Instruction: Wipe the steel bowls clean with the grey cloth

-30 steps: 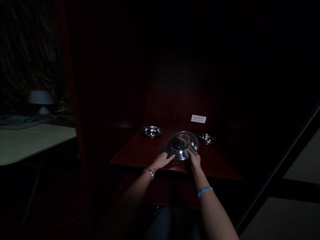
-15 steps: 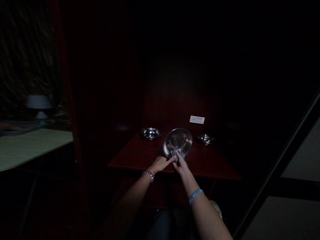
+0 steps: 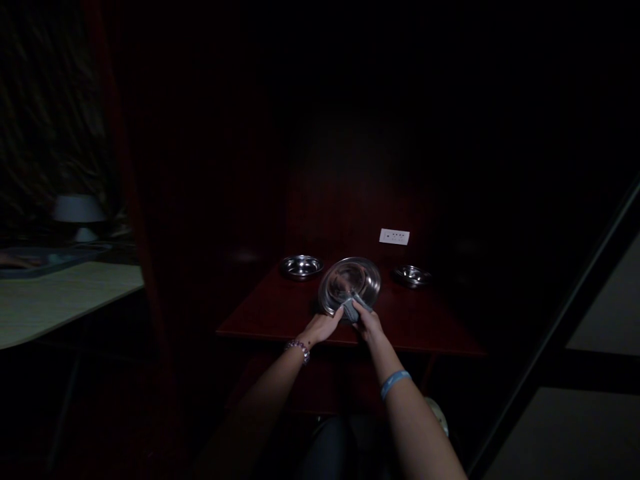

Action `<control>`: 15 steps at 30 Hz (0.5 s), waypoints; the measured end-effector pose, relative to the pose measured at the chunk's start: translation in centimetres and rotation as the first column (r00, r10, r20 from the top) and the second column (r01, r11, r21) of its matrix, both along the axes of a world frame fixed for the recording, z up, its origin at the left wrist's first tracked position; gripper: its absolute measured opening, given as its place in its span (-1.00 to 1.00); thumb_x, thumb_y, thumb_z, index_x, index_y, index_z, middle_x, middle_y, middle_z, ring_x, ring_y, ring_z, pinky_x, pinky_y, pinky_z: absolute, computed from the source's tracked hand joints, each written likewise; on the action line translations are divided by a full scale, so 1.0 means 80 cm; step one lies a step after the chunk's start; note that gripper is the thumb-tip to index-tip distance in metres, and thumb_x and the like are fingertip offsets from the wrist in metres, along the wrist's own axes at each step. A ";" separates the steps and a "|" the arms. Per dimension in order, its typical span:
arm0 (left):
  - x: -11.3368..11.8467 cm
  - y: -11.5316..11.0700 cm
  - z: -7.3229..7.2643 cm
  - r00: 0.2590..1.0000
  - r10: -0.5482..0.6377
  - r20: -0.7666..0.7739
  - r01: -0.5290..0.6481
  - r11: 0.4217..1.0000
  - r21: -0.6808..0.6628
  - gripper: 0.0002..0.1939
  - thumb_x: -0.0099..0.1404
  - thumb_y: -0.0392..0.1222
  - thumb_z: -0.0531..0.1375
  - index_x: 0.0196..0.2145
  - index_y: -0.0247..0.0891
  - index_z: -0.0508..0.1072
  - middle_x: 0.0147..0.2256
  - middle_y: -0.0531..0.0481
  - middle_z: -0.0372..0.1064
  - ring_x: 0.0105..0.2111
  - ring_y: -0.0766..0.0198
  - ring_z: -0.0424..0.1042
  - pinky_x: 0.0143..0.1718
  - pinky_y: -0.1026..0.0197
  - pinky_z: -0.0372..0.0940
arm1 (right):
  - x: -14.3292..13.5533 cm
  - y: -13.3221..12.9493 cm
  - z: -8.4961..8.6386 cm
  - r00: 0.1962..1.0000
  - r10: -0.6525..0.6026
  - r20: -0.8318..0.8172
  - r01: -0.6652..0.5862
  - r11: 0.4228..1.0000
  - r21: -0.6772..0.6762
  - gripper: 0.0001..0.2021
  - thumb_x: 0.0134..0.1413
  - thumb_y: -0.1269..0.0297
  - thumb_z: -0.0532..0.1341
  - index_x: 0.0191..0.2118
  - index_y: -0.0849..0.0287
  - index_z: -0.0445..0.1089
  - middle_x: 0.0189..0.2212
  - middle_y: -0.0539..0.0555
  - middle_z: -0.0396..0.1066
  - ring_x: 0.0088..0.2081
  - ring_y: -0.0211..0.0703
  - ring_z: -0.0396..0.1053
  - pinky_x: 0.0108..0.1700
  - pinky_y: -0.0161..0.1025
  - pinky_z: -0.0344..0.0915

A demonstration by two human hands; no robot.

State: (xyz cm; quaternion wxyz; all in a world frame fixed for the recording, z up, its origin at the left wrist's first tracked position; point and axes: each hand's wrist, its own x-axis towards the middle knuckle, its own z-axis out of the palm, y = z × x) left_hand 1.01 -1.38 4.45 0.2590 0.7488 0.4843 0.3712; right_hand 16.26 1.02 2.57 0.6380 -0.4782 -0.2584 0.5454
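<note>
A shiny metal basin (image 3: 357, 277) is tilted up above the dark red table (image 3: 280, 313), its hollow side facing me. My left hand (image 3: 324, 327) grips its lower left rim, with the thumb near a grey cloth (image 3: 351, 311). My right hand (image 3: 369, 323) is closed on that cloth and presses it against the basin's lower edge. Behind to the left a metal bowl (image 3: 301, 267) rests on the table, and a smaller-looking one (image 3: 413, 276) sits to the right.
A white socket panel (image 3: 395, 237) is on the back wall. At the left, beyond a dark partition, stand a pale table (image 3: 75, 293) and a white lamp (image 3: 79, 209). A dark partition with a slanted edge rises on the right.
The basin has shifted slightly left and turned a little. My right hand has moved slightly right, and the cloth sits at a different angle between the hands.
</note>
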 end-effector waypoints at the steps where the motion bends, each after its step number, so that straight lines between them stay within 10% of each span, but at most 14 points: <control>1: 0.000 0.003 -0.004 1.000 0.003 -0.005 -0.003 1.000 -0.003 -0.36 0.38 0.19 -0.03 0.31 -0.11 0.23 0.27 -0.04 0.25 0.35 0.11 0.06 0.33 0.14 0.01 | 0.004 0.001 0.001 1.000 -0.012 0.015 0.012 1.000 -0.004 -0.66 -0.21 0.22 0.45 -0.25 0.24 0.52 -0.45 0.06 0.56 -0.38 -0.14 0.51 -0.41 -0.31 0.43; 15: -0.001 0.029 -0.032 0.998 -0.053 -0.044 0.053 0.999 -0.001 -0.46 0.42 0.05 -0.07 0.20 -0.25 0.36 0.22 -0.14 0.32 0.24 0.08 0.29 0.28 0.06 0.12 | 0.062 0.015 -0.007 0.959 -0.209 0.192 0.192 0.976 0.100 -0.63 -0.33 0.28 0.44 -0.26 0.29 0.57 -0.43 0.05 0.60 -0.33 -0.07 0.53 -0.30 -0.27 0.42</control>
